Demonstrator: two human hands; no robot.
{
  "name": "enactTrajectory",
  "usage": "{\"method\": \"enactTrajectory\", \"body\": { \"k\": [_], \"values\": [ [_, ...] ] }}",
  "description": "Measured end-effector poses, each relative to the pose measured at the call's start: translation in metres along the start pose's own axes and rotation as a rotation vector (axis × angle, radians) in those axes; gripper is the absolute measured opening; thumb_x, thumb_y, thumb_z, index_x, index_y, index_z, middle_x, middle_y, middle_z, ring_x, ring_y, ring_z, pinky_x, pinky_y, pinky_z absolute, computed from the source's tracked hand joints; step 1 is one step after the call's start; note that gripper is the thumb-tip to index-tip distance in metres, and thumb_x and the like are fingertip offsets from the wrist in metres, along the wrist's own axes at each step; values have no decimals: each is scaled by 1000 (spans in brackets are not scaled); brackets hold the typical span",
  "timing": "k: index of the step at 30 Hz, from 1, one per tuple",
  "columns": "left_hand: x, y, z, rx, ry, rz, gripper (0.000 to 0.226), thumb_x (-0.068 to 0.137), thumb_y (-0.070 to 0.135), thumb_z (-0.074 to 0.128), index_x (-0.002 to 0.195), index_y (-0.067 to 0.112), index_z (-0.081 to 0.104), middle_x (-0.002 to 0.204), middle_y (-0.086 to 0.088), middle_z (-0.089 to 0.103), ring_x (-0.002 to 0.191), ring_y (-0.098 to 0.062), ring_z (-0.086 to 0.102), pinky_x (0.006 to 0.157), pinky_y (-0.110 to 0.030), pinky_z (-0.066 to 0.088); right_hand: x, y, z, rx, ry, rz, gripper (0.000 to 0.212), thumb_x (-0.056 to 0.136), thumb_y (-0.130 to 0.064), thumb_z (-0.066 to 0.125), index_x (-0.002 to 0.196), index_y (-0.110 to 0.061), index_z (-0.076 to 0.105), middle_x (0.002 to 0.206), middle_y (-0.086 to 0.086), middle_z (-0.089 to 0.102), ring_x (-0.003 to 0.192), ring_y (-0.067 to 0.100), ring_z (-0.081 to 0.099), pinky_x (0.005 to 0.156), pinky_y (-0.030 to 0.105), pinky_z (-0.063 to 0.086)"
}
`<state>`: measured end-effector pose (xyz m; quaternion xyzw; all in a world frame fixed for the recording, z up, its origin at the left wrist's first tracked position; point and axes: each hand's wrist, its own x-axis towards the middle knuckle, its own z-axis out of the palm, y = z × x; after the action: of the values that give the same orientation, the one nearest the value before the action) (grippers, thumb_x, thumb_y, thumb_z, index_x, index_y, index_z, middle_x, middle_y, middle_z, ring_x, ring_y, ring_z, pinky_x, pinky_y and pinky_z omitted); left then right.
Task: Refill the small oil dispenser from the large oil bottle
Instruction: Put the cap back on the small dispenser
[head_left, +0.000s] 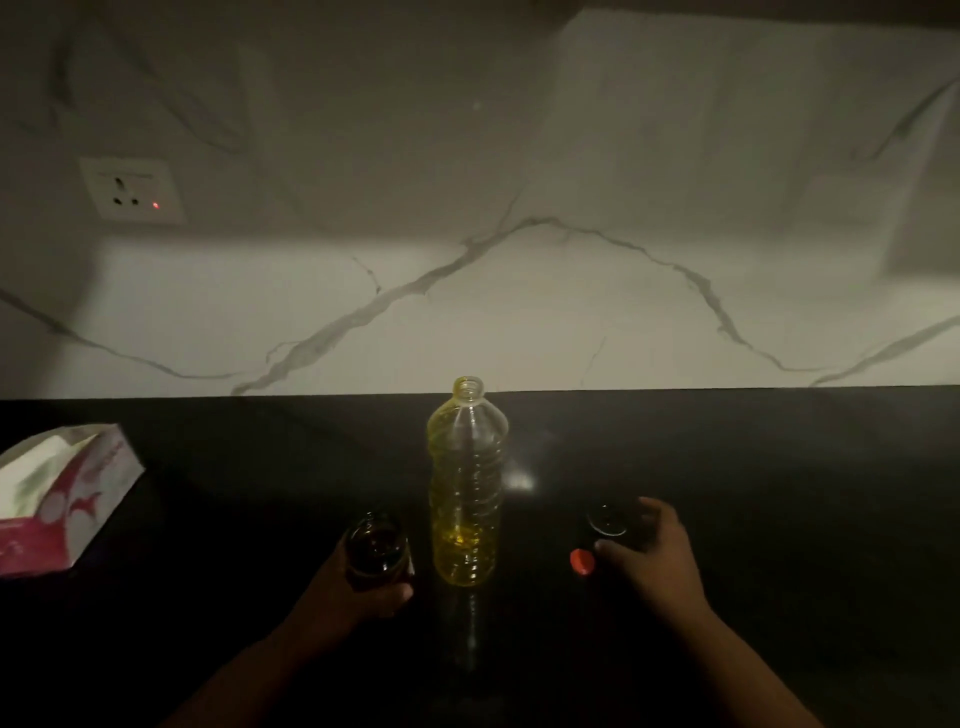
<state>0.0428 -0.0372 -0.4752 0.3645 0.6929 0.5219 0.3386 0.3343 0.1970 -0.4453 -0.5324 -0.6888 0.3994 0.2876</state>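
The large clear plastic oil bottle (466, 483) stands upright and uncapped in the middle of the dark counter, with yellow oil in its lower part. Just left of it is the small dark glass dispenser (378, 545), open at the top, and my left hand (358, 592) is wrapped around its lower body. To the right, my right hand (652, 551) closes around a dark round lid (608, 519) that rests on the counter. A red bottle cap (582, 562) lies by my right thumb.
A pink and white tissue box (62, 499) sits at the left edge of the black counter (779, 493). A white marble wall (519, 312) rises behind, with a power socket (132, 190) at the upper left. The scene is dim.
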Motion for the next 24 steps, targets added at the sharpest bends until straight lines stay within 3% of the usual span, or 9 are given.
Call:
{"method": "enactTrajectory", "body": {
  "k": [5,10,15,20,24],
  "values": [
    [2,-5,3,4,31,-28,77,55,29,96,119,11,58,109,-11,71,103,-29,68,91,-56,53,15,3,10,-42,-109,-19,90,63,-23,85,137,-29,34,135,8,49,118,25,53,99,42,47],
    [-4,3,10,-4,60,-22,73,54,24,94,115,7,59,104,-15,71,98,-32,69,80,-49,58,23,-1,15,-50,-129,-75,82,69,-24,81,136,-29,34,125,5,60,115,24,57,97,39,47],
    [-10,16,15,-54,50,-23,63,55,9,90,108,-3,59,93,-16,71,84,-29,69,70,-42,58,20,1,15,-44,-95,-74,57,78,-25,72,126,-28,42,116,6,65,103,23,62,88,42,51],
    [-14,17,17,-115,92,-51,70,57,3,91,114,-7,52,94,-20,68,82,-32,67,66,-41,55,5,-14,5,93,-31,-73,65,78,-22,74,129,-22,35,116,9,64,97,24,63,80,35,48],
    [-23,24,28,-160,219,-6,60,55,-2,90,104,3,56,86,-10,74,79,-25,70,61,-37,57,-30,-52,-9,300,-46,-103,55,73,-16,79,113,-18,41,97,0,65,84,13,63,65,20,48]
  ]
}}
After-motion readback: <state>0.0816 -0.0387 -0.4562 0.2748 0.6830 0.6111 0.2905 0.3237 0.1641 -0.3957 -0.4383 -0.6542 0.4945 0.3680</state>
